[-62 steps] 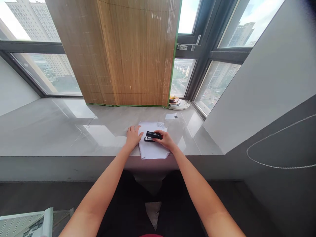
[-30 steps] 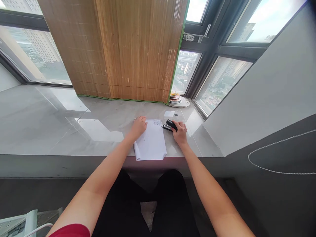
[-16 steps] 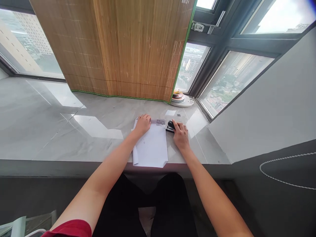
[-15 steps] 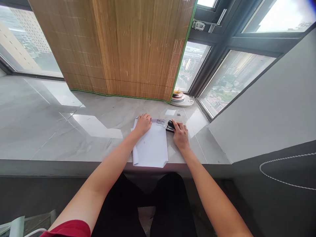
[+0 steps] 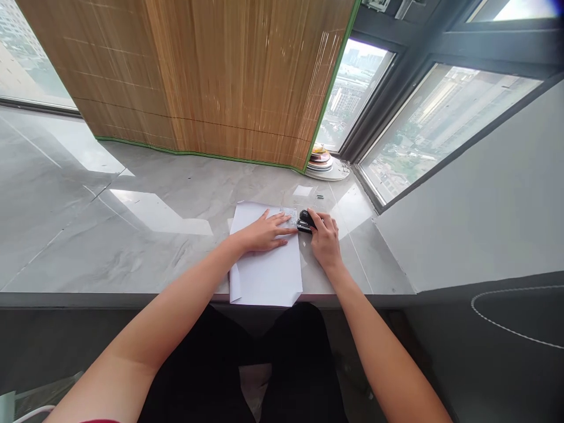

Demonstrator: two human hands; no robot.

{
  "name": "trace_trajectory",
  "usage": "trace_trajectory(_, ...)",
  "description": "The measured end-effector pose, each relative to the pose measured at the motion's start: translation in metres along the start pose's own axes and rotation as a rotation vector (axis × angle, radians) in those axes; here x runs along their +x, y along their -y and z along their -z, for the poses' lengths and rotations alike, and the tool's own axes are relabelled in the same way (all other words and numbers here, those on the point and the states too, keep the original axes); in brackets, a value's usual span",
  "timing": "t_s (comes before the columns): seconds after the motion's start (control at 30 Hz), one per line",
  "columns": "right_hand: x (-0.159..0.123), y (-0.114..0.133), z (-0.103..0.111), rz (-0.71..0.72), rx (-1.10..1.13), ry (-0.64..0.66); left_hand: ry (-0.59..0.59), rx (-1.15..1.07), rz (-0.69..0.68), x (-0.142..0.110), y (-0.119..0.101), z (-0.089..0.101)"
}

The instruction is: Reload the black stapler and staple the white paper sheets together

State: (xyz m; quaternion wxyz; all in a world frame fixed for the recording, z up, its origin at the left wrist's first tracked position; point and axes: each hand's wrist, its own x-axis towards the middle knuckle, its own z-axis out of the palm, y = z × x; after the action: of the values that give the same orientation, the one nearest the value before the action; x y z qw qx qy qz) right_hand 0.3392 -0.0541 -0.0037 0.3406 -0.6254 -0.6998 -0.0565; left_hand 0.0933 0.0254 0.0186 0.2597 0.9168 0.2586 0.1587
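Note:
White paper (image 5: 268,276) lies on the marble-look sill, its near corners curled and its lower edge at the sill's front. My left hand (image 5: 268,231) rests flat on the upper part of the paper with fingers spread toward the right. In my right hand (image 5: 325,235) is a black stapler (image 5: 305,221), gripped from the right. The stapler's front end is at the paper's right edge; whether the paper is between its jaws I cannot tell. A patch of grey print (image 5: 289,215) shows near the paper's upper right corner.
Small staple strips (image 5: 320,196) lie beyond the stapler. A stack of plates (image 5: 321,160) stands in the window corner. A bamboo blind (image 5: 220,82) hangs over the back of the sill (image 5: 167,258). A white wall (image 5: 467,200) rises at right, with a looped cord (image 5: 497,320) hanging.
My left hand has moved from the paper's upper left edge to the right and flattened, fingers spread. My right hand keeps the stapler at the paper's right edge. The view has tilted down slightly.

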Motion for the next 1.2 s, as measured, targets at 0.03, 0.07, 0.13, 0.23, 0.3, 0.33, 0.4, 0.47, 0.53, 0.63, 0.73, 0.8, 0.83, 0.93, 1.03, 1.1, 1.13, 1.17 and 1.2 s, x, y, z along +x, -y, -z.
trace_trajectory(0.03, 0.000, 0.000, 0.000, 0.004, -0.002, -0.003, 0.001, -0.004, -0.004, 0.001, 0.000, 0.000)
trace_trajectory(0.07, 0.000, 0.000, 0.001, 0.006, -0.005, -0.005, -0.002, -0.009, -0.010, 0.001, -0.001, -0.001)
trace_trajectory(0.13, 0.000, 0.000, 0.001, 0.009, -0.010, -0.007, -0.003, -0.008, -0.019, 0.002, -0.002, -0.002)
trace_trajectory(0.23, 0.000, 0.000, 0.001, 0.017, -0.002, 0.002, 0.030, 0.038, -0.008, 0.003, -0.005, -0.004)
trace_trajectory(0.3, 0.000, 0.001, 0.002, 0.018, -0.002, 0.016, 0.040, 0.063, 0.005, 0.004, -0.007, -0.006)
trace_trajectory(0.33, 0.000, 0.002, 0.002, 0.016, -0.007, 0.027, 0.036, 0.064, 0.011, 0.004, -0.009, -0.006)
trace_trajectory(0.4, -0.001, 0.003, 0.003, 0.012, -0.027, 0.055, 0.029, 0.056, 0.025, 0.005, -0.012, -0.006)
trace_trajectory(0.47, -0.002, 0.003, 0.003, 0.011, -0.046, 0.071, 0.039, 0.052, 0.044, 0.006, -0.015, -0.007)
trace_trajectory(0.53, -0.002, 0.003, 0.004, 0.016, -0.056, 0.074, 0.036, 0.031, 0.056, 0.007, -0.015, -0.008)
trace_trajectory(0.63, -0.001, 0.003, 0.004, 0.033, -0.061, 0.080, -0.005, -0.022, 0.047, 0.009, -0.014, -0.011)
trace_trajectory(0.73, -0.001, 0.004, 0.005, 0.043, -0.060, 0.078, 0.000, 0.031, 0.021, 0.010, -0.012, -0.014)
trace_trajectory(0.8, -0.001, 0.005, 0.005, 0.039, -0.059, 0.083, 0.017, 0.094, 0.006, 0.010, -0.012, -0.015)
trace_trajectory(0.83, -0.001, 0.006, 0.005, 0.036, -0.061, 0.090, 0.025, 0.123, 0.001, 0.009, -0.013, -0.014)
trace_trajectory(0.93, -0.001, 0.007, 0.006, 0.026, -0.065, 0.105, 0.077, 0.208, -0.001, 0.009, -0.019, -0.010)
trace_trajectory(1.03, 0.000, 0.007, 0.007, 0.021, -0.054, 0.109, 0.130, 0.274, 0.005, 0.009, -0.024, -0.006)
trace_trajectory(1.1, 0.000, 0.007, 0.007, 0.020, -0.059, 0.111, 0.139, 0.292, 0.009, 0.010, -0.026, -0.005)
trace_trajectory(1.13, 0.000, 0.007, 0.007, 0.020, -0.066, 0.111, 0.141, 0.296, 0.009, 0.010, -0.026, -0.005)
trace_trajectory(1.17, 0.000, 0.007, 0.007, 0.022, -0.074, 0.112, 0.143, 0.299, 0.010, 0.010, -0.026, -0.005)
trace_trajectory(1.2, 0.000, 0.007, 0.007, 0.026, -0.081, 0.113, 0.145, 0.302, 0.010, 0.010, -0.026, -0.005)
